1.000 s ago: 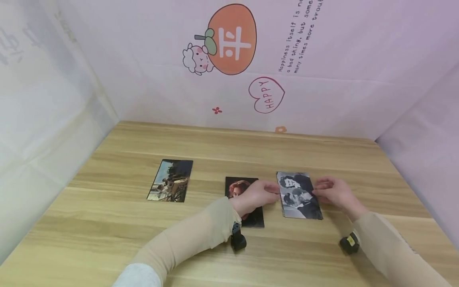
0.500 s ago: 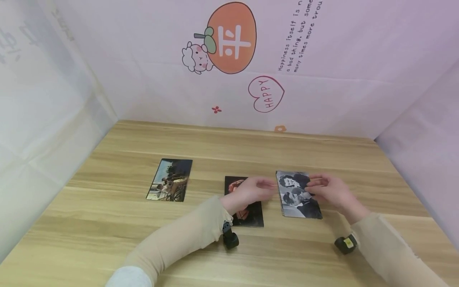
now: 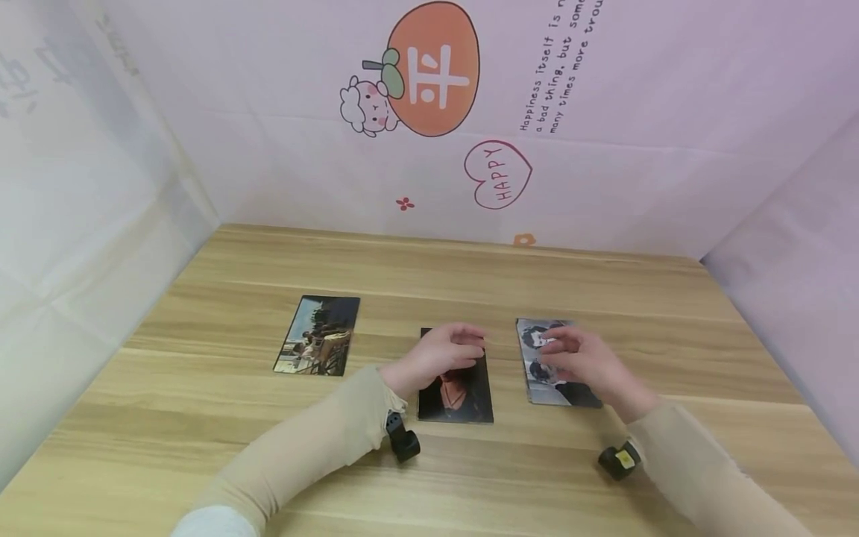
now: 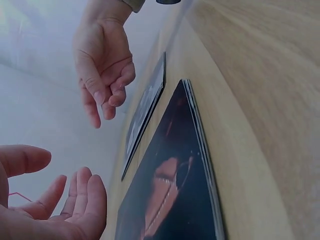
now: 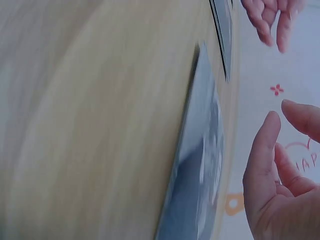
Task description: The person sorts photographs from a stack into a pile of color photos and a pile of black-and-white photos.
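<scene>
Here, left hand (image 3: 439, 358) and right hand (image 3: 590, 367) — fingers (image 4: 96, 200) loose — hover over rectangular, glossy photos (image 3: 463, 399) (image 3: 552, 393).

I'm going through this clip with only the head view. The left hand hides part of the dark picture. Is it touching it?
Observer: No. The left wrist view shows a gap between the left hand and the dark picture.
Operator: From above I can't judge thickness. Is that a single sheet?
Observer: No, that same wrist view shows layered edges along its side, so it looks like several.
Operator: Does the right hand press on the black-and-white picture?
Observer: No, the right wrist view shows them apart, with the fingers pinching nothing.
</scene>
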Available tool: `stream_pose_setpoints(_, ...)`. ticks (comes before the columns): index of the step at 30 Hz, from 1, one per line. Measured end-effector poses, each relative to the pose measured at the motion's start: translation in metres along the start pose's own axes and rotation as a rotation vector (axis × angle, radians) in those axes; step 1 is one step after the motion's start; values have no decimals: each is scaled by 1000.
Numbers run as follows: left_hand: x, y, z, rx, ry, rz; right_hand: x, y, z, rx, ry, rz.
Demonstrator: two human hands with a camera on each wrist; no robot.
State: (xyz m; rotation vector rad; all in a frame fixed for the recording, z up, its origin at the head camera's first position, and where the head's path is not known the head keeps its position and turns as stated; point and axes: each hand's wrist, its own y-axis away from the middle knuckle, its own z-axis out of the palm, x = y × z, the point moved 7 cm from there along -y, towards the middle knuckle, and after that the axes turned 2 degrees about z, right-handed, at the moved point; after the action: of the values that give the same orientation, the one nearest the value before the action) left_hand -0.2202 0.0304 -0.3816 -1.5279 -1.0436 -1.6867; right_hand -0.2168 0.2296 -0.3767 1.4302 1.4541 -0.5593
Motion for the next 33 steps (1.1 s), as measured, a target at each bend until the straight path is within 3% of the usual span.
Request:
stream_pose_setpoints(12, -9, 6, -12, 21, -51, 0, -12, -9, 33, -28, -5, -1)
stream_pose_setpoints(22, -14, 19, -29, 27, -79, -24, -15, -14, 53, -125, -55, -11)
stream_pose_setpoints(29, -21, 26, -42, 21, -68, -24, -16, -15, 63, -141, -38, 4)
stream_pose_setpoints(33, -22, 28, -51, 47, -111, -39, -19, -14, 64, -145, -23, 10)
